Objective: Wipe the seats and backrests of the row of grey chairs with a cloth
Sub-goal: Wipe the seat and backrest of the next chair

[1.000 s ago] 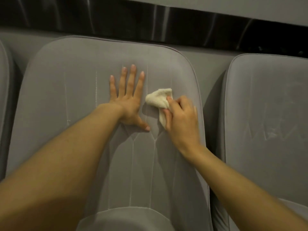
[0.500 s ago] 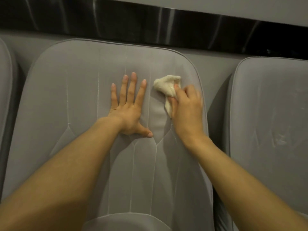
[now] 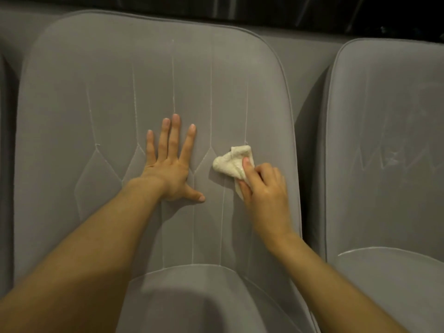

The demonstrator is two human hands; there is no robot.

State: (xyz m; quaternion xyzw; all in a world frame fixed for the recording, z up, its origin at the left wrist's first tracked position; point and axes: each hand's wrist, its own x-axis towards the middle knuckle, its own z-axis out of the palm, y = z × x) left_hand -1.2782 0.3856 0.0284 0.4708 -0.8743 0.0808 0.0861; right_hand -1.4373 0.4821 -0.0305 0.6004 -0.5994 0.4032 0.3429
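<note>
The middle grey chair's backrest (image 3: 108,92) fills the view, stitched with pale vertical seams. My left hand (image 3: 168,164) lies flat on it with fingers spread and straight. To its right, my right hand (image 3: 262,188) grips a crumpled cream cloth (image 3: 230,162) and presses it against the right part of the backrest. The cloth's lower part is hidden under my fingers. The front of this chair's seat (image 3: 204,299) shows at the bottom between my forearms.
A second grey chair (image 3: 389,140) stands at the right, with pale smear marks on its backrest, and a dark gap separates the two. The edge of another chair (image 3: 4,164) shows at the far left. A dark glossy strip (image 3: 312,13) runs behind the chair tops.
My right hand has slid the cloth down the backrest, after moving it up half a second ago. The view has tilted lower, showing more of the seat. My left hand has stayed flat.
</note>
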